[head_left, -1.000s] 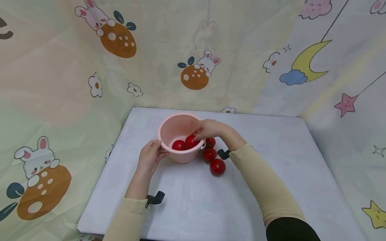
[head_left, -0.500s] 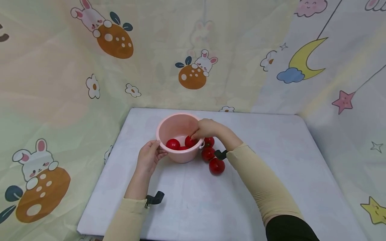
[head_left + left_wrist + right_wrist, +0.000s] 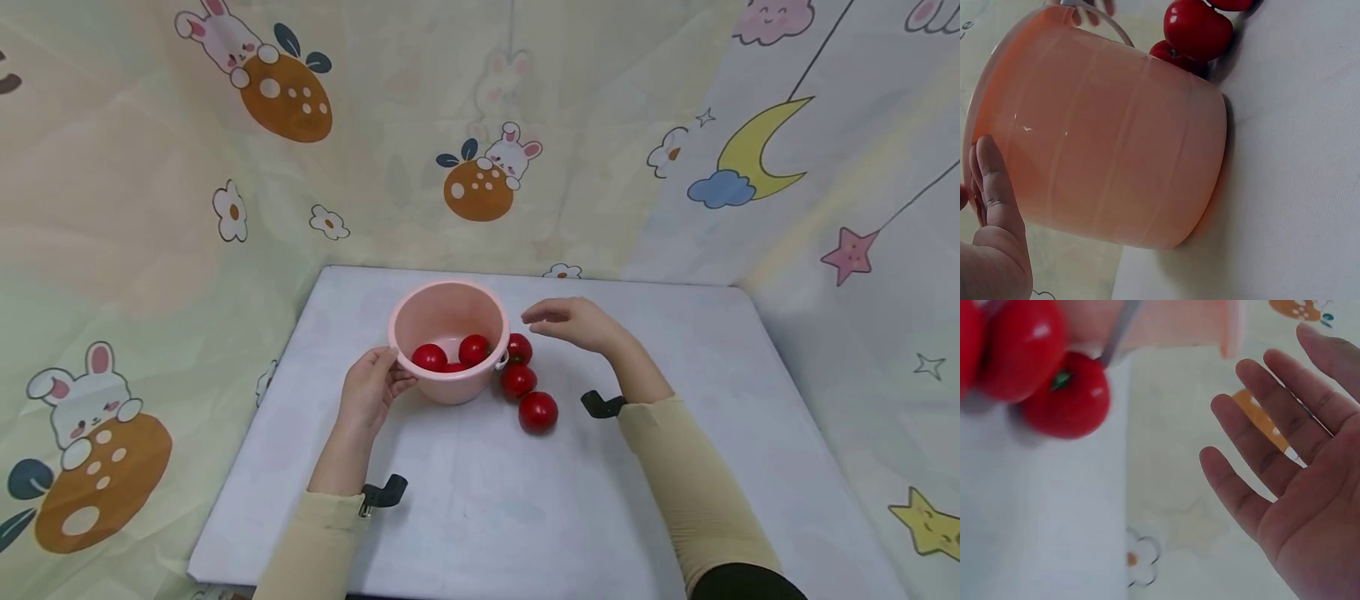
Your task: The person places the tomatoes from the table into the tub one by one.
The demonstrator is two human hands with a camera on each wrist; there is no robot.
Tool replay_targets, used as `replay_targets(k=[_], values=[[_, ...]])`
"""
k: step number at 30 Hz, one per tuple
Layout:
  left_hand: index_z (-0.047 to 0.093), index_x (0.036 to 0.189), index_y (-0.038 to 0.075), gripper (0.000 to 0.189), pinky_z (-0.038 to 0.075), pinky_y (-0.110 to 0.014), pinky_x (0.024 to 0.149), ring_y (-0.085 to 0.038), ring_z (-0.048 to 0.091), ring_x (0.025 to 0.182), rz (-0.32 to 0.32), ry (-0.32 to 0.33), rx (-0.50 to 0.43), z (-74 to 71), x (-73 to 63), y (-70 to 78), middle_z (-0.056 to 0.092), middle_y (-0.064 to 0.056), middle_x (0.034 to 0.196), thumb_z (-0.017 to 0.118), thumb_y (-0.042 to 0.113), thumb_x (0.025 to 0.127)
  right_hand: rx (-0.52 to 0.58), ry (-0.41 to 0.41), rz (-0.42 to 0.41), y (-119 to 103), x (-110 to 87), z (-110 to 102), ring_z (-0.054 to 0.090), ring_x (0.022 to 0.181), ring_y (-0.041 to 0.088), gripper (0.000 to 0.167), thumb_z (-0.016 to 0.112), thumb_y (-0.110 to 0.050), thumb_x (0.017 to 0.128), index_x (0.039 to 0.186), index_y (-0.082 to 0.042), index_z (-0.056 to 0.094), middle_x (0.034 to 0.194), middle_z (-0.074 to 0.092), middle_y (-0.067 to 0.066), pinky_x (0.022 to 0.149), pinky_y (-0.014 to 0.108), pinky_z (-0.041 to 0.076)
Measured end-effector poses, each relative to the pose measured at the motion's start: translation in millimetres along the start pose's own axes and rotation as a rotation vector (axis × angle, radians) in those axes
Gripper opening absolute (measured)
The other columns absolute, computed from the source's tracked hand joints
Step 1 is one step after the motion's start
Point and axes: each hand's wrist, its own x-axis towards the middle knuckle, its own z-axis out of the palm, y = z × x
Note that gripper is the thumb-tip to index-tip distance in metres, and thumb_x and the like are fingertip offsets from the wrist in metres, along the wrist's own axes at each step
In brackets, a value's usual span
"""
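Note:
A pink bucket (image 3: pixel 450 385) stands on the white table, with three red tomatoes (image 3: pixel 430 357) visible inside it. My left hand (image 3: pixel 367 390) holds its near left rim; in the left wrist view the fingers (image 3: pixel 999 187) lie along the outer wall. Just right of the bucket, three more tomatoes (image 3: pixel 537 413) form a short row on the table. My right hand (image 3: pixel 573 323) hovers beyond that row, apart from the bucket. Its fingers (image 3: pixel 1244 434) are spread and hold nothing in the right wrist view.
The white tabletop (image 3: pixel 465 517) reaches toward me and to the right of the tomatoes. A patterned cloth (image 3: pixel 375 125) hangs behind and beside the table. The bucket's handle (image 3: pixel 1110 25) hangs on its right side. Each wrist wears a black strap mount (image 3: pixel 384 492).
My right hand has let go of a tomato inside the bucket and drawn back out to the right. The left hand keeps its place at the rim.

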Motion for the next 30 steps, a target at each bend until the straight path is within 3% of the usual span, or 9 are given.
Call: replay_targets(k=[6, 11, 15, 19, 30], values=[[0.054, 0.13, 0.001, 0.048, 0.061, -0.031, 0.083, -0.021, 0.072, 0.085, -0.01, 0.005, 0.011, 1.0, -0.2, 0.7, 0.066, -0.02, 0.11, 0.059, 0.038, 0.098, 0.064, -0.007, 0.067, 47, -38.8, 34, 0.05, 0.133, 0.033, 0.051, 0.068, -0.048, 0.089, 0.136, -0.031, 0.056, 0.143, 0.055, 0.007, 0.106, 0.058, 0.047], [0.054, 0.13, 0.003, 0.046, 0.061, -0.031, 0.084, -0.021, 0.071, 0.086, -0.016, 0.007, 0.01, 0.1, -0.6, 1.9, 0.065, -0.02, 0.112, 0.059, 0.037, 0.099, 0.106, -0.02, 0.118, 72, -55.6, 66, 0.043, 0.139, 0.035, 0.072, 0.074, -0.049, 0.083, 0.146, -0.028, 0.046, 0.149, 0.049, 0.002, 0.106, 0.063, 0.043], [0.054, 0.13, 0.002, 0.048, 0.061, -0.031, 0.084, -0.02, 0.071, 0.085, -0.019, -0.006, -0.005, 0.5, 0.5, 0.3, 0.067, -0.012, 0.102, 0.06, 0.037, 0.098, 0.138, -0.041, 0.131, 86, -62.9, 84, 0.041, 0.14, 0.032, 0.077, 0.078, -0.047, 0.079, 0.147, -0.032, 0.044, 0.15, 0.047, -0.002, 0.107, 0.063, 0.042], [0.053, 0.131, 0.001, 0.05, 0.061, -0.031, 0.084, -0.02, 0.071, 0.084, -0.021, -0.013, -0.015, 0.9, 1.9, -1.5, 0.067, -0.012, 0.102, 0.06, 0.038, 0.098, 0.125, -0.054, 0.132, 94, -65.3, 97, 0.04, 0.141, 0.028, 0.078, 0.081, -0.045, 0.077, 0.145, -0.035, 0.045, 0.15, 0.047, -0.002, 0.11, 0.061, 0.04], [0.053, 0.131, 0.002, 0.048, 0.061, -0.03, 0.084, -0.02, 0.071, 0.084, -0.019, -0.004, -0.01, 0.1, 0.6, -0.3, 0.067, -0.011, 0.102, 0.06, 0.037, 0.098, 0.086, -0.006, 0.191, 101, -62.6, 111, 0.038, 0.141, 0.029, 0.081, 0.084, -0.05, 0.071, 0.143, -0.037, 0.048, 0.149, 0.046, 0.001, 0.107, 0.059, 0.044]])
